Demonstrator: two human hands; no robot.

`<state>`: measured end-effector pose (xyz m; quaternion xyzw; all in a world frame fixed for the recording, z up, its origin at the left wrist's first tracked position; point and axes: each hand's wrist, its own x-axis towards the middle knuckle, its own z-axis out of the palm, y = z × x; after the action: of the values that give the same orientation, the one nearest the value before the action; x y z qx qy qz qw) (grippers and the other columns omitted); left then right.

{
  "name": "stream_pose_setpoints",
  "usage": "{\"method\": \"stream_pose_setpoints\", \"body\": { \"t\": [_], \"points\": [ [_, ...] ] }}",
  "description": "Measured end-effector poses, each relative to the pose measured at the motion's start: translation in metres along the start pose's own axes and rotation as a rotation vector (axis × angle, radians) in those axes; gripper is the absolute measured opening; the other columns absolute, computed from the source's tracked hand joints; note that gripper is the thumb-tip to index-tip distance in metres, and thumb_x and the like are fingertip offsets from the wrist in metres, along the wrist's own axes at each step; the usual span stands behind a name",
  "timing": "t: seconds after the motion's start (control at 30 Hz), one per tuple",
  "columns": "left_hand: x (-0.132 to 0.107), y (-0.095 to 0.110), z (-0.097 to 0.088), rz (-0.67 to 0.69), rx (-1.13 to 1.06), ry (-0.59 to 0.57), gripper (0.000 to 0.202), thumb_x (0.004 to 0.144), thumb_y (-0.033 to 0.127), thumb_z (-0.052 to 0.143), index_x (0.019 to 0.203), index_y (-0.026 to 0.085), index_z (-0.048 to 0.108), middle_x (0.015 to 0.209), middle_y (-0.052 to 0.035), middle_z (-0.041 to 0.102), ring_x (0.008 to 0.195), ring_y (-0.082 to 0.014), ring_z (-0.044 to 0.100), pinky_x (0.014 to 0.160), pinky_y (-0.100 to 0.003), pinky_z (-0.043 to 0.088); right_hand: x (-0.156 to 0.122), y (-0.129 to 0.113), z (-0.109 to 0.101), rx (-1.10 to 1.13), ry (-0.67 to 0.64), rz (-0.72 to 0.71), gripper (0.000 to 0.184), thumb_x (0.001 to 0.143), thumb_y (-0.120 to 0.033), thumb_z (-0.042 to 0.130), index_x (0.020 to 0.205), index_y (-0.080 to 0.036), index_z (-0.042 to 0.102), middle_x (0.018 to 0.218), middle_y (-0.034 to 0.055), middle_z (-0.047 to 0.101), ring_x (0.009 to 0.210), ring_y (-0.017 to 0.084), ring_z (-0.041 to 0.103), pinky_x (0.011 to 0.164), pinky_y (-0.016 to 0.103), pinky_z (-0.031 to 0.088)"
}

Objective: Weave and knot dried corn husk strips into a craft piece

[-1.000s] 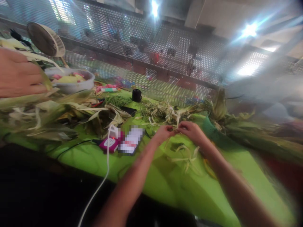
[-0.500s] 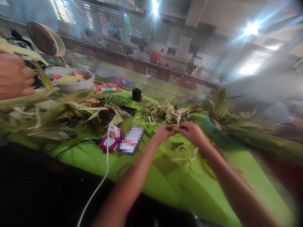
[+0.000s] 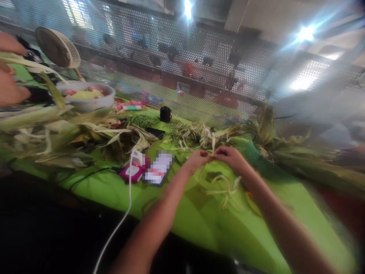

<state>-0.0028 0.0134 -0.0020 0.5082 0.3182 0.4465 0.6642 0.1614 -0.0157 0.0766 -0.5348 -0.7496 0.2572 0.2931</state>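
My left hand (image 3: 196,159) and my right hand (image 3: 231,157) meet fingertip to fingertip over the green table cloth (image 3: 182,213). Both are closed in a pinch on a thin pale husk strip (image 3: 211,145) that sticks up between them. Loose husk strips (image 3: 225,189) lie on the cloth just below my right wrist. A heap of dry corn husks (image 3: 196,133) spreads right behind my hands.
A pink device (image 3: 131,173) with a white cable (image 3: 119,224) lies beside a phone (image 3: 158,173). A big husk pile (image 3: 71,133), a grey bowl (image 3: 87,96), a small fan (image 3: 57,47) and a black cup (image 3: 165,113) stand at left. Another person's hands (image 3: 8,82) work far left. A perforated screen (image 3: 176,64) backs the table.
My hands have hardly moved and keep pinching the strip. The other person's hands at far left have drawn apart and shifted toward the frame edge.
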Motion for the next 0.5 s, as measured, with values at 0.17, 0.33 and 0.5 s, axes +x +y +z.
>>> {"method": "stream_pose_setpoints", "body": {
  "t": [0.17, 0.33, 0.5],
  "points": [
    [0.005, -0.008, 0.000, 0.074, 0.005, -0.040, 0.038, 0.057, 0.039, 0.081, 0.076, 0.010, 0.069, 0.064, 0.0015, 0.058, 0.062, -0.0088, 0.047, 0.062, -0.023, 0.034, -0.005, -0.008, 0.008, -0.214, 0.097, -0.059, 0.015, 0.082, -0.035, 0.064, 0.081, -0.020, 0.068, 0.073, 0.0001, 0.068, 0.068, 0.015, 0.059, 0.063, 0.025, 0.040],
    [0.007, -0.010, -0.002, 0.073, 0.046, -0.014, 0.039, 0.059, 0.041, 0.079, 0.079, 0.009, 0.069, 0.065, 0.0008, 0.058, 0.062, -0.0088, 0.046, 0.063, -0.023, 0.034, -0.007, -0.010, 0.003, -0.267, 0.175, -0.074, 0.021, 0.076, -0.037, 0.070, 0.088, -0.020, 0.065, 0.078, 0.0007, 0.068, 0.067, 0.015, 0.059, 0.061, 0.025, 0.041],
    [0.006, -0.009, -0.002, 0.077, 0.030, -0.023, 0.043, 0.057, 0.045, 0.081, 0.079, 0.009, 0.071, 0.066, 0.0005, 0.058, 0.061, -0.0085, 0.045, 0.062, -0.024, 0.032, -0.008, -0.014, -0.004, -0.297, 0.172, -0.097, 0.008, 0.080, -0.027, 0.064, 0.080, -0.020, 0.068, 0.075, 0.0013, 0.069, 0.068, 0.015, 0.060, 0.063, 0.025, 0.041]
  ]
}}
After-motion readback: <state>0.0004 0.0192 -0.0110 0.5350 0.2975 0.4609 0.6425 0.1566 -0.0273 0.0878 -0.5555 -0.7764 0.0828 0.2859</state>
